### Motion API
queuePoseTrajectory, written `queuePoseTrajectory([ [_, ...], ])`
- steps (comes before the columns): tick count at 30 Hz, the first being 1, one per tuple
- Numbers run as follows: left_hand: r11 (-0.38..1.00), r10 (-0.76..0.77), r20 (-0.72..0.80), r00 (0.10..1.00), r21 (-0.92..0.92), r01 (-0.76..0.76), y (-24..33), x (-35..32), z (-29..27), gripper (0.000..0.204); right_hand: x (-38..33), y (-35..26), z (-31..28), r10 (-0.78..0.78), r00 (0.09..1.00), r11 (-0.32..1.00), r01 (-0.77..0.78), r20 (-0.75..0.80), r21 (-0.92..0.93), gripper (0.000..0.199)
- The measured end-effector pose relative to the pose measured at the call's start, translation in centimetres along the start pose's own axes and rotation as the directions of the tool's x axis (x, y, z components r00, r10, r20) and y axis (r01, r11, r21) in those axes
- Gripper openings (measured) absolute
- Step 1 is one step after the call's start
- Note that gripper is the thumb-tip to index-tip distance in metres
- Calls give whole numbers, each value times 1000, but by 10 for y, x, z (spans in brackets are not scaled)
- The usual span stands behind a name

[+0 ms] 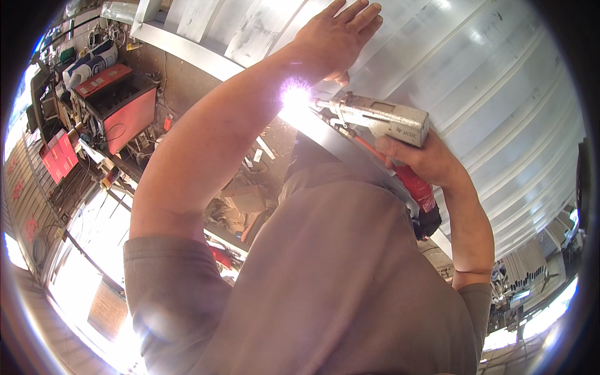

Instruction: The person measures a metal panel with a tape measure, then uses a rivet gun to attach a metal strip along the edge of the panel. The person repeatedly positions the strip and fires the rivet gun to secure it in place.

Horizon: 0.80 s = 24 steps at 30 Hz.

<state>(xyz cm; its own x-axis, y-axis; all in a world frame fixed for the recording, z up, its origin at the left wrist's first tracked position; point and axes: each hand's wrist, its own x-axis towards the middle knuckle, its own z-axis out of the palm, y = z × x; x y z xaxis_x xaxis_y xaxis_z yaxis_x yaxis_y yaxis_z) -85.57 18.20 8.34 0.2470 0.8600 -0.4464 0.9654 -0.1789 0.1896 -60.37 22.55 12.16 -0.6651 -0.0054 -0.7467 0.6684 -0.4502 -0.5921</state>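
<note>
My right hand [420, 157] is wrapped around the grip of a silver-grey welding gun [381, 115], whose nozzle points left. A glaring white-violet arc [296, 99] burns at the nozzle's end, by the edge of a ribbed metal panel [494, 81]. The glare hides the spot being welded. My left arm reaches across beyond the arc. My left hand [334, 40] is above the panel with its fingers stretched out and holds nothing; whether it touches the metal, I cannot tell. Just below my right hand is a red tool with a black end [417, 190], partly hidden.
The silver panel's parallel ribs fill the upper right, and its frame edge [187, 50] runs along the upper left. A red, dark-topped box [128, 103] stands at the left among cluttered tools. Scraps and a cardboard piece [245, 197] lie below. Stacked metal profiles [522, 269] are at the right.
</note>
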Motion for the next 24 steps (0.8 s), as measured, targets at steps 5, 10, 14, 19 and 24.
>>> queuePoseTrajectory([
  [5, 999, 10, -116, 993, 45, -5, -5, 2, 21, 70, -2, 3, 1, 12, 1000, 999, -11, -13, 44, 46],
  [10, 980, 95, -576, 812, 198, 26, 0, 4, 5, 53, -3, 5, 0, 14, 1000, 999, -14, -8, 39, 48],
  [14, 368, -288, 363, 886, -813, 452, -4, 6, -27, 34, -5, 7, 3, 9, 999, 996, -6, -38, 86, 48],
  [19, 998, -64, -361, 931, -19, 62, -7, 9, -7, 53, -12, 7, -3, 55, 998, 997, -54, -16, 55, 52],
  [24, 999, -49, -233, 971, -9, 48, -4, 6, 25, 57, -14, 13, -3, 31, 999, 996, -29, -21, 79, 53],
])
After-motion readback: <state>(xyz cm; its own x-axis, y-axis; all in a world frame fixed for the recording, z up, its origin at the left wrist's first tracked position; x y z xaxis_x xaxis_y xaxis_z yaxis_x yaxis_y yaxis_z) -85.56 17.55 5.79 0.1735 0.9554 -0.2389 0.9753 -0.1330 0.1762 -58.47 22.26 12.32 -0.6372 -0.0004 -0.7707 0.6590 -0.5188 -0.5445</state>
